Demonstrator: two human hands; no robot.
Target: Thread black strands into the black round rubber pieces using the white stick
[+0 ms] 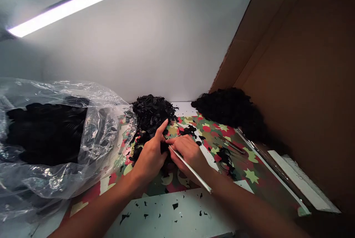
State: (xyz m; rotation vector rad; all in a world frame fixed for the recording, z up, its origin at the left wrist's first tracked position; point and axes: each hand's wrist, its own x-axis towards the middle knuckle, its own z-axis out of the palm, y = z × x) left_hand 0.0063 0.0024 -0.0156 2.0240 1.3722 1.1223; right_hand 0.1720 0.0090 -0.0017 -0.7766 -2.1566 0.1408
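My left hand (151,153) rests on the patterned mat (249,167), forefinger stretched forward, the other fingers curled on a small black piece (164,146) between the hands. My right hand (187,151) is closed round a thin metal tool (191,169); its tip meets the black piece beside my left fingers and its shaft runs back over my wrist. Just beyond the hands lies a heap of black scraps (151,114).
A clear plastic bag (55,138) of black parts fills the left. A second black heap (230,108) lies at the back right against a cardboard wall (305,82). Metal tweezers (231,145) and a ruler-like strip (266,160) lie on the mat. Black flecks dot the white table (172,216).
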